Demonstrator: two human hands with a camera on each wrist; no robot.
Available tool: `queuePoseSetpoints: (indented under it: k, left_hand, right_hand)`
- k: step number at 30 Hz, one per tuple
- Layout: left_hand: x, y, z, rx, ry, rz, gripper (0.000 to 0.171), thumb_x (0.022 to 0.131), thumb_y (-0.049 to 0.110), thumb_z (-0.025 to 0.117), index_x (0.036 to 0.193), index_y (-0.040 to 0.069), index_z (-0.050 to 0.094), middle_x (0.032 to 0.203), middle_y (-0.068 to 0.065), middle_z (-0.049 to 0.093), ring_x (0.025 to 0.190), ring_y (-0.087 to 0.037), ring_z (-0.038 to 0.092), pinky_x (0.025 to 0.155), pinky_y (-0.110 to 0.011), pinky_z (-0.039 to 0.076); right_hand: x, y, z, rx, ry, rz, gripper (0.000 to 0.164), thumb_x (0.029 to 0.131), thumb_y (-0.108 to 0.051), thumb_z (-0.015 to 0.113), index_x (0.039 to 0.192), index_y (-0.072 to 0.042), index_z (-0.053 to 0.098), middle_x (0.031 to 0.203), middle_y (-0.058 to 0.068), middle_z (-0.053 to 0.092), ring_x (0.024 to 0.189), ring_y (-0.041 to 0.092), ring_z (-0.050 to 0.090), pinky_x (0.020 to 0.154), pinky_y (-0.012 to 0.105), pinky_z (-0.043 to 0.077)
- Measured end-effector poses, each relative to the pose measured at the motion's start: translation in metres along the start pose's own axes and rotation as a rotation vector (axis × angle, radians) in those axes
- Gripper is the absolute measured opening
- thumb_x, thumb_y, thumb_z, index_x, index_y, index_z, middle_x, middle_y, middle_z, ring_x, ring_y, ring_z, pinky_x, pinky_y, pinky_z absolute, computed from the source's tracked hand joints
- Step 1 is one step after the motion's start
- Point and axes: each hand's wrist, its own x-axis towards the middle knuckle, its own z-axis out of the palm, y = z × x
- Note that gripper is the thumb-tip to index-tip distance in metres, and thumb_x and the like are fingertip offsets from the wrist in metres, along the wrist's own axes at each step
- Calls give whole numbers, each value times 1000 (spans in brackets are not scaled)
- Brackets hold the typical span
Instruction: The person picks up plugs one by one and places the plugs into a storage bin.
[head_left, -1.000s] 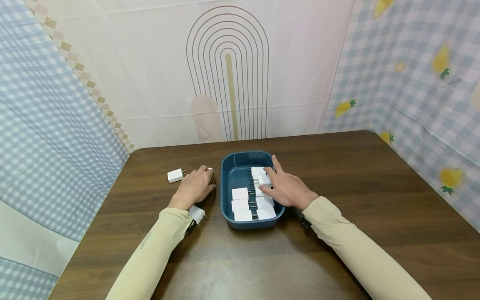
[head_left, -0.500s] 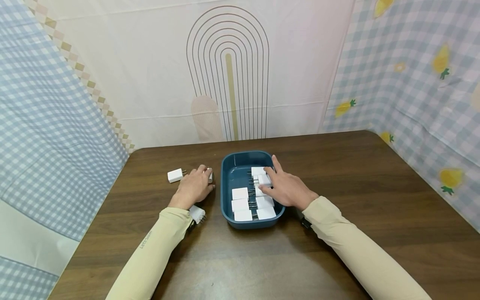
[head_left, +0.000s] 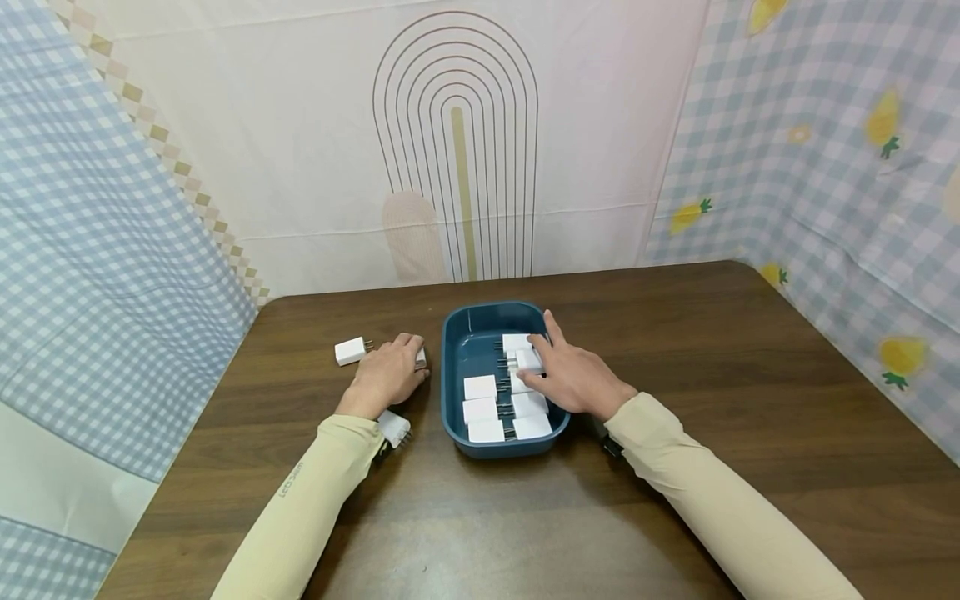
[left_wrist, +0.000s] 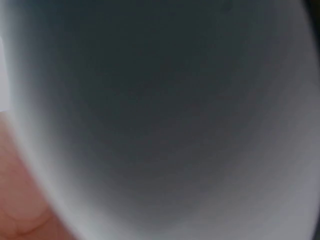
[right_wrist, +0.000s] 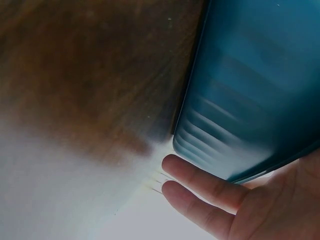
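Note:
In the head view a blue bin (head_left: 452,417) holds several white plug-in chargers (head_left: 480,387), set in two columns with their prongs toward each other. My right hand (head_left: 573,375) reaches over the bin's right rim, thumb and index finger pinching a white charger (head_left: 529,360) in the right column. Left of the bin, my left hand (head_left: 386,375) holds another white charger (head_left: 421,358) at its fingertips, mostly hidden by the fingers. Two outstretched fingers (right_wrist: 192,175) of the right hand show beside the bin's outer wall (right_wrist: 260,90) in the right wrist view.
One loose charger (head_left: 350,351) lies beyond the left hand, and another (head_left: 394,427) sits by the left wrist. A brown wooden table (head_left: 675,333) bears everything, with cloth hangings (head_left: 600,125) behind. Blurred grey covers most of the left wrist view.
The charger at my left fingertips has turned, its visible white part shifting toward me. The right hand keeps its place on the charger in the bin.

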Motion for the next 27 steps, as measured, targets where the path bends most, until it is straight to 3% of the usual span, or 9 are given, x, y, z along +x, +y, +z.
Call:
queuePoseSetpoints:
  k: [9, 20, 27]
  left_hand:
    - [0, 1, 1, -1, 13, 21, 36, 98, 24, 62, 133, 14, 64, 138, -15, 55, 115, -38, 64, 89, -55, 55]
    - [-1, 3, 0, 36, 17, 23, 36, 98, 29, 65, 131, 15, 64, 133, -12, 55, 105, -35, 66, 83, -52, 57]
    - [-2, 2, 1, 39, 45, 32, 23, 96, 27, 67, 116, 15, 68, 120, -12, 56, 95, -33, 65, 78, -51, 57]
  right_hand:
    - [0, 0, 0, -4, -4, -1, 73, 101, -54, 48, 157, -8, 35, 170, 21, -6, 114, 37, 67, 90, 49, 58]
    - [0, 0, -1, 5, -5, 1, 74, 101, -54, 48, 157, -8, 35, 170, 20, -6, 118, 38, 65, 92, 50, 58]
    - [-1, 0, -1, 1, -4, -5, 74, 101, -54, 48, 158, -8, 34, 170, 21, -6, 114, 38, 67, 92, 51, 58]
